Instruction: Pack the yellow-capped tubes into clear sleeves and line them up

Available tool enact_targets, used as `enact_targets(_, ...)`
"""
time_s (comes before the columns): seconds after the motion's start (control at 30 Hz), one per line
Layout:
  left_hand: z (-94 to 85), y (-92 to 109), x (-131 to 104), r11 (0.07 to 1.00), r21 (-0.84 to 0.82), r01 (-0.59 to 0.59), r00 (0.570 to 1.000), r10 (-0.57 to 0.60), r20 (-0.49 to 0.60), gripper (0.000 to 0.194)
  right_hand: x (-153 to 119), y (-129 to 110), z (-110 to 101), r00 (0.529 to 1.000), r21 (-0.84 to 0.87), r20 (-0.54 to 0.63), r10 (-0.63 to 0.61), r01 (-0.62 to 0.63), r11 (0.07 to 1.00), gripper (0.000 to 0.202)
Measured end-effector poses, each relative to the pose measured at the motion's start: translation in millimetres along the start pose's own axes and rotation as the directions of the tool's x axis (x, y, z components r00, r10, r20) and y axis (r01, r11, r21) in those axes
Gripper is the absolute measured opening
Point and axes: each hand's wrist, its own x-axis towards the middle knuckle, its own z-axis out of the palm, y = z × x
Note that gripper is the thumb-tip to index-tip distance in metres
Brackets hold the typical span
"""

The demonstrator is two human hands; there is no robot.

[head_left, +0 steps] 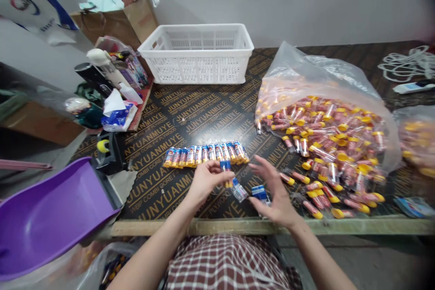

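1. Holding a small blue-and-yellow packet (224, 166) is the left hand (205, 183), which pinches it between thumb and fingers near the front of the dark tabletop (149, 199).
2. Right hand (280, 201): fingers spread wide, nothing visible in its grasp. Its thumb is just beside some blue-and-white pieces (260, 191); contact cannot be determined.
3. Slip hazard: the packet could twist loose if the pinch is light, as its glossy surface probably gives little friction.
4. Alignment hazard: the row of wrapped tubes (205, 155) lies just beyond the left hand; a stray knuckle could skew it.
5. Roll hazard: loose yellow-capped tubes (312, 210) could reach the wooden edge strip (152, 227) if the right hand brushes them.
6. Appearance: the packet shows blue above and yellow below, partly covered by fingers. A clear-ended piece (239, 191) adjoins it; whether they are joined is unclear.
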Motion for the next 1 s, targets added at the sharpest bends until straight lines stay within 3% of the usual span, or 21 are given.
enact_targets(0.07, -30.7, 10, 11, 0.964, 0.241, -0.117, 0.966, 0.166, -0.198, 0.049, -3, 12, -15, 0.992, -0.072, -0.112, 0.061, -0.069, 0.995, 0.077)
enact_targets(0.13, -62.3, 19, 21, 0.844, 0.522, -0.121, 0.886, 0.329, -0.326, 0.053, -7, 25, -29, 0.975, -0.122, -0.184, 0.128, -0.152, 0.981, 0.073)
enact_targets(0.2, -87.8, 24, 29, 0.695, 0.718, -0.031, 0.848, 0.399, -0.349, 0.05, -11, 33, -38, 0.963, -0.158, -0.224, 0.15, -0.187, 0.969, 0.067)
enact_targets(0.33, -107.6, 25, 37, 0.464, 0.882, 0.087, 0.888, 0.366, -0.28, 0.047, -14, 33, -46, 0.969, -0.285, -0.223, 0.107, -0.17, 0.943, 0.048)
enact_targets(0.4, -103.0, 26, 35, 0.393, 0.91, 0.136, 0.877, 0.379, -0.295, 0.05, -15, 33, -49, 0.971, -0.365, -0.225, 0.08, -0.16, 0.917, 0.042)
enact_targets(0.47, -90.6, 25, 30, 0.369, 0.913, 0.176, 0.815, 0.465, -0.345, 0.049, -17, 40, -53, 0.966, -0.435, -0.253, 0.06, -0.169, 0.885, 0.04)
enact_targets(0.53, -71.5, 19, 23, 0.415, 0.901, 0.123, 0.761, 0.543, -0.354, 0.04, -21, 52, -59, 0.953, -0.498, -0.298, 0.047, -0.198, 0.844, 0.037)
enact_targets(0.57, -60.0, 13, 20, 0.451, 0.891, 0.051, 0.772, 0.548, -0.322, 0.035, -22, 59, -62, 0.948, -0.529, -0.315, 0.045, -0.214, 0.821, 0.036)
enact_targets(0.67, -23.9, -19, 15, 0.54, 0.823, -0.176, 0.921, 0.387, -0.057, 0.022, -25, 78, -66, 0.955, -0.652, -0.29, 0.054, -0.238, 0.72, 0.03)
enact_targets(0.73, -5.1, -44, 16, 0.513, 0.841, -0.173, 0.967, 0.249, 0.047, 0.022, -25, 86, -66, 0.972, -0.73, -0.222, 0.079, -0.22, 0.647, 0.027)
enact_targets(0.87, 8.3, -72, 21, 0.416, 0.906, -0.075, 0.986, 0.165, 0.005, 0.019, -28, 92, -65, 0.981, -0.789, -0.152, 0.123, -0.195, 0.583, 0.024)
enact_targets(1.0, 4.0, -72, 23, 0.455, 0.888, -0.068, 0.983, 0.181, -0.018, 0.008, -33, 92, -64, 0.979, -0.805, -0.147, 0.143, -0.203, 0.558, 0.024)
